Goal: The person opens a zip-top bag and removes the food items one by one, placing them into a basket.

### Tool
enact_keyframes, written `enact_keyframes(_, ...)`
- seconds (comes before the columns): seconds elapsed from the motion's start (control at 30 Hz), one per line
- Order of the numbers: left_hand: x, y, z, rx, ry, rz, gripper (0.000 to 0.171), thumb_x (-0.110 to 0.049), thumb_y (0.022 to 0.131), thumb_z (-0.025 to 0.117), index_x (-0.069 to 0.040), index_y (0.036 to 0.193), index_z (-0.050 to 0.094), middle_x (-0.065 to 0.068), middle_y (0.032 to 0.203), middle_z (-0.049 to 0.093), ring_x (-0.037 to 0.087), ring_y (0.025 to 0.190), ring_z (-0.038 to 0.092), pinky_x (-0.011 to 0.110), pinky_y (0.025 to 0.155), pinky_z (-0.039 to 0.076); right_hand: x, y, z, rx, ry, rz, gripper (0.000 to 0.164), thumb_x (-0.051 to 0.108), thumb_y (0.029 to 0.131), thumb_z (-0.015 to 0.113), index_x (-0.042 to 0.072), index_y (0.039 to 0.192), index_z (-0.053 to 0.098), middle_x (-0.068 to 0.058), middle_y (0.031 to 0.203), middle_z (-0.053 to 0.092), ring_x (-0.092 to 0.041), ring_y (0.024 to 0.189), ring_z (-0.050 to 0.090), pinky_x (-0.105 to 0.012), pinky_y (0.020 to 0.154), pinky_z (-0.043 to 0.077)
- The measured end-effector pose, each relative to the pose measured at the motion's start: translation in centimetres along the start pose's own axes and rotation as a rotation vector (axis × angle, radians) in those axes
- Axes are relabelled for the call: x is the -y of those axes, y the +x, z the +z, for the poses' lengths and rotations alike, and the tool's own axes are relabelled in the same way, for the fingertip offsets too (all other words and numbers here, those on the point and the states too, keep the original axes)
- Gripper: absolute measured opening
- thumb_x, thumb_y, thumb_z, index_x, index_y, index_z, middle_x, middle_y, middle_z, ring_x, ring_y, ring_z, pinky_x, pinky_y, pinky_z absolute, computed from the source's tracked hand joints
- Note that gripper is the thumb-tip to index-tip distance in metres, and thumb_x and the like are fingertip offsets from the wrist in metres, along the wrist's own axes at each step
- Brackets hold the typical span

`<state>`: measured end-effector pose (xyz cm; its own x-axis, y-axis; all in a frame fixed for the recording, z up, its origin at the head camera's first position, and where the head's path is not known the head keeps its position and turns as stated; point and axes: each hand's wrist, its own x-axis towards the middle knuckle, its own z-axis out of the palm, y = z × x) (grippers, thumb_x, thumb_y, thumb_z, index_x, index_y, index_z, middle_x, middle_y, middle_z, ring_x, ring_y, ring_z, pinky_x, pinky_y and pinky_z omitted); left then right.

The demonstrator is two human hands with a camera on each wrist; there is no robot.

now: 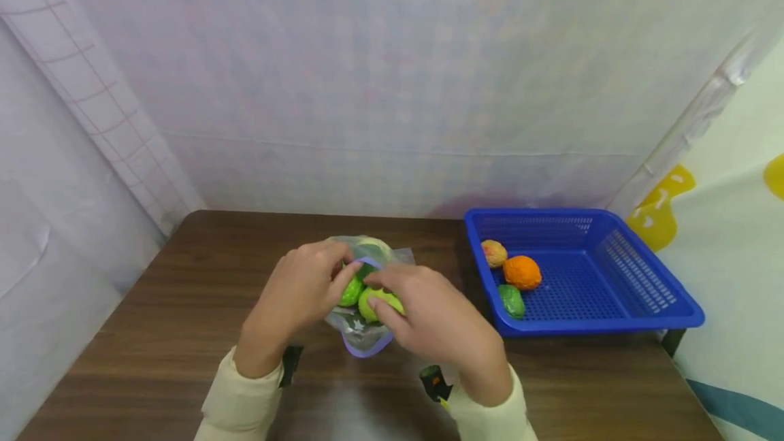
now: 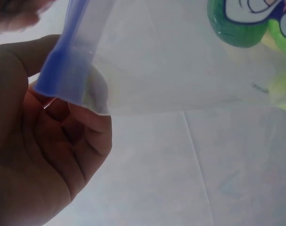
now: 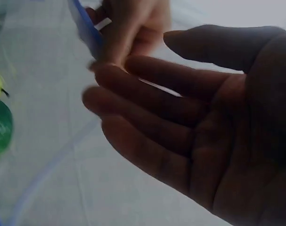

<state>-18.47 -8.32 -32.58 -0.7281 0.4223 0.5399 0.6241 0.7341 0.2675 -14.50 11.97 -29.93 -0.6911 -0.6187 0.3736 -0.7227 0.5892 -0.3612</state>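
A clear zip bag [image 1: 361, 340] with a blue-purple strip along its mouth is in front of me. A bright green piece [image 1: 351, 292] and a yellow-green round piece [image 1: 380, 303], which look like toy fruit or vegetables, show through it. My left hand [image 1: 306, 284] pinches the bag's edge between thumb and fingers; the left wrist view shows the blue strip [image 2: 62, 70] at the fingertips. On the bag's other side is my right hand [image 1: 429, 312]. Its fingers [image 3: 147, 136] are nearly straight in the right wrist view, thumb apart, nothing held, fingertips close to the left hand.
A blue plastic basket [image 1: 600, 325] stands at the right of the brown wooden table [image 1: 202, 305]. At its left side lie an orange piece [image 1: 523, 273], a green piece [image 1: 511, 301] and a peach-coloured piece [image 1: 493, 254]. Pale cloth [image 1: 392, 87] hangs behind the table.
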Motion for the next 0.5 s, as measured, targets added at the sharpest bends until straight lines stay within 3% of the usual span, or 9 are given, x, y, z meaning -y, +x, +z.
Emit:
enact_keyframes(0.13, -0.1, -0.1, 0.0, -0.003, 0.011, 0.001, 0.014, -0.015, 0.088, 0.072, -0.008, 0.077, 0.067, -0.002, 0.061, 0.054, 0.009, 0.048, 0.042, 0.026, 0.042, 0.037, 0.0, 0.9, 1.6, 0.138, -0.029, 0.012, 0.018, 0.017, 0.096, 0.059, 0.010, 0.106, 0.072, 0.001, 0.096, 0.073, -0.010, 0.081, 0.062, -0.035, 0.076, 0.057)
enact_keyframes(0.33, -0.2, -0.1, 0.0, -0.015, 0.010, 0.008, 0.014, -0.015, 0.088, 0.073, -0.008, 0.078, 0.067, -0.001, 0.062, 0.056, 0.010, 0.049, 0.044, 0.029, 0.043, 0.039, -0.2, 2.0, 4.0, 0.165, -0.094, 0.024, 0.005, 0.011, 0.091, 0.061, 0.011, 0.089, 0.065, 0.004, 0.074, 0.059, -0.011, 0.065, 0.051, -0.031, 0.062, 0.050)
enact_keyframes(0.5, -0.4, -0.1, 0.2, -0.019, 0.001, 0.023, 0.012, -0.014, 0.087, 0.073, -0.009, 0.078, 0.068, 0.000, 0.066, 0.062, 0.011, 0.051, 0.048, 0.031, 0.044, 0.044, -0.8, 2.3, 5.7, 0.104, -0.139, 0.027, 0.019, 0.007, 0.091, 0.058, 0.002, 0.109, 0.063, -0.005, 0.089, 0.067, -0.016, 0.080, 0.059, -0.035, 0.076, 0.056)
